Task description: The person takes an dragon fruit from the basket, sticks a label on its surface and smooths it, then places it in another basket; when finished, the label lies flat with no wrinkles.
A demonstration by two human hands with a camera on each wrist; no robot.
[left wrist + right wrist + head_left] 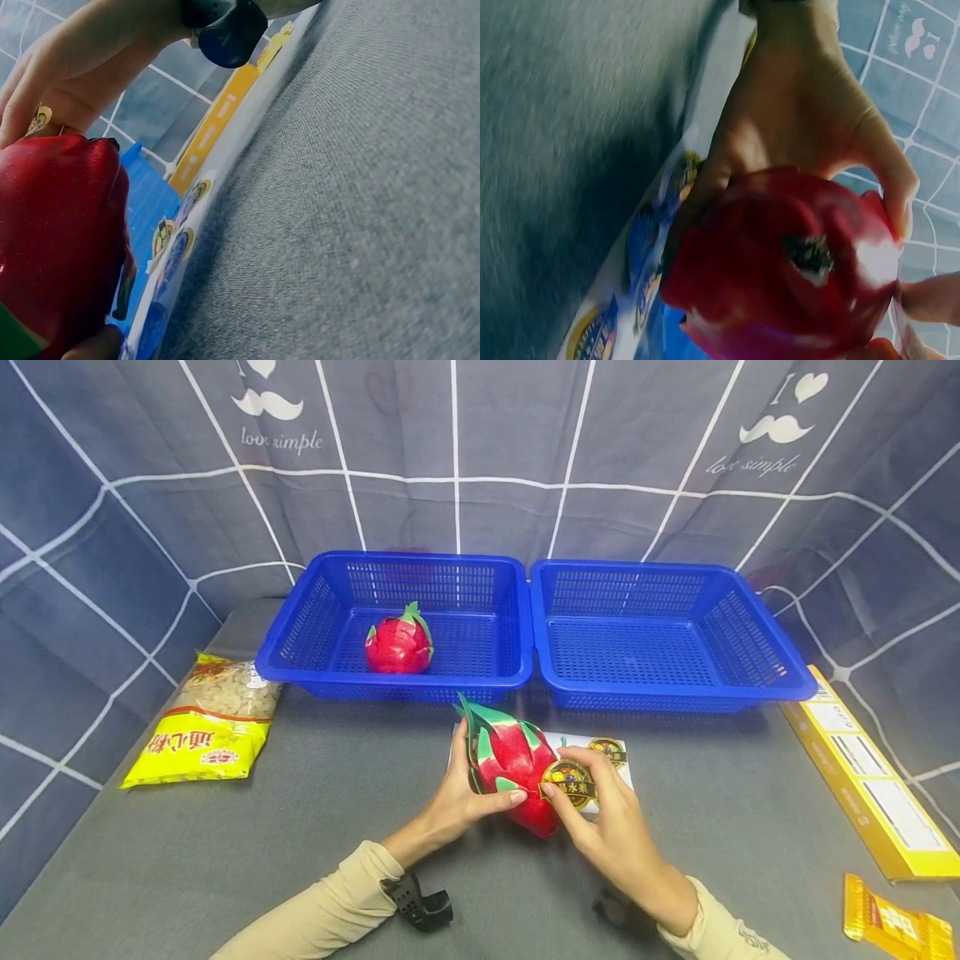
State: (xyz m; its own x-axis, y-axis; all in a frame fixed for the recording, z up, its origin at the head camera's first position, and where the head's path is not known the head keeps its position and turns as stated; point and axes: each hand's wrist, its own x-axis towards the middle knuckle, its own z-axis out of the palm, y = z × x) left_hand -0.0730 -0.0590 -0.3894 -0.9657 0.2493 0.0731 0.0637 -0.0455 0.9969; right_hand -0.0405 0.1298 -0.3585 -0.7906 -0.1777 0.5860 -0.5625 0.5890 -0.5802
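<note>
My left hand (453, 802) grips a red dragon fruit (517, 764) with green-tipped scales, its thumb lying across the front. My right hand (622, 827) pinches a round black-and-gold sticker (572, 783) between thumb and fingers, right at the fruit's right side. Beneath them on the table lies a white sticker sheet (624, 778) with another such label at its upper right; the fruit and hands cover part of it. The right wrist view shows the fruit's blunt end (810, 255) facing the camera. In the left wrist view, the sticker (39, 120) appears above the fruit.
Two blue baskets stand side by side at the back. The left basket (405, 680) contains a second dragon fruit (399, 646); the right basket (675, 691) is beside it. A yellow pasta bag (206, 727) lies left. At right are a long yellow box (873, 777) and an orange-gold packet (896, 918).
</note>
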